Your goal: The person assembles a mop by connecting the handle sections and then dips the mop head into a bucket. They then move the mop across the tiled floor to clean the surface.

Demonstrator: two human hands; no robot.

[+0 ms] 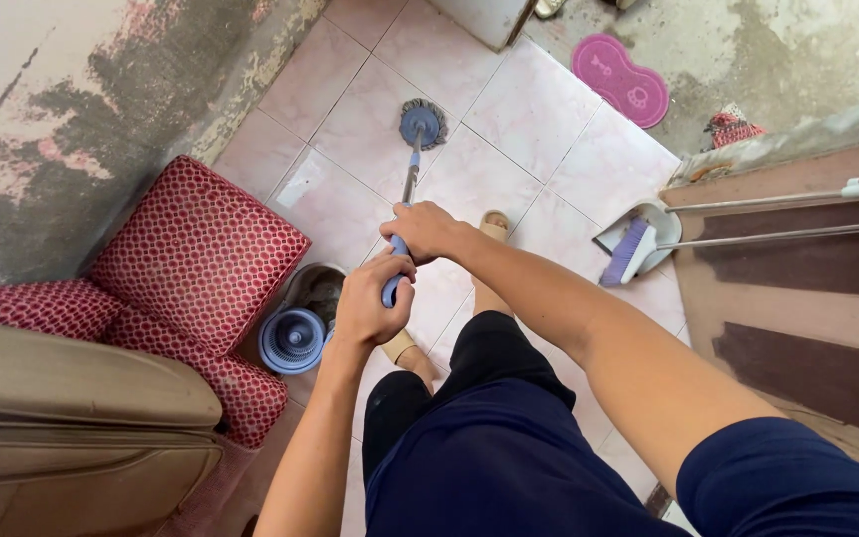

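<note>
Two hands are gripping one mop handle (pixel 411 179), stacked one above the other near its top end. The right hand (pixel 428 231) is sitting farther along the shaft, fingers curled over it and pressed together; the left hand (pixel 374 298) is wrapping the blue grip section closest to the body, fingers closed snugly around it. The round mop head (pixel 423 123) is resting on the pale pink floor tiles (pixel 509 119) at about twelve o'clock from the hands, well apart from the feet in tan sandals (pixel 494 225).

To mop well from here, I judge the farther hand should be steering while the nearer hand is acting as the pivot, keeping the head flat on the tile so the whole disc is touching rather than one edge. Working in overlapping strokes and pulling back toward the body would avoid stepping on wet floor.

The spin bucket (pixel 295 333) is standing at roughly eight o'clock, just beside the red patterned cushion (pixel 199 249), so swinging the handle that way is risking a knock. A dustpan and purple broom (pixel 636 244) are leaning at three o'clock against the brown door (pixel 797 298), and a pink mat (pixel 620 78) is lying at one o'clock; these mark the edges to be working around.
</note>
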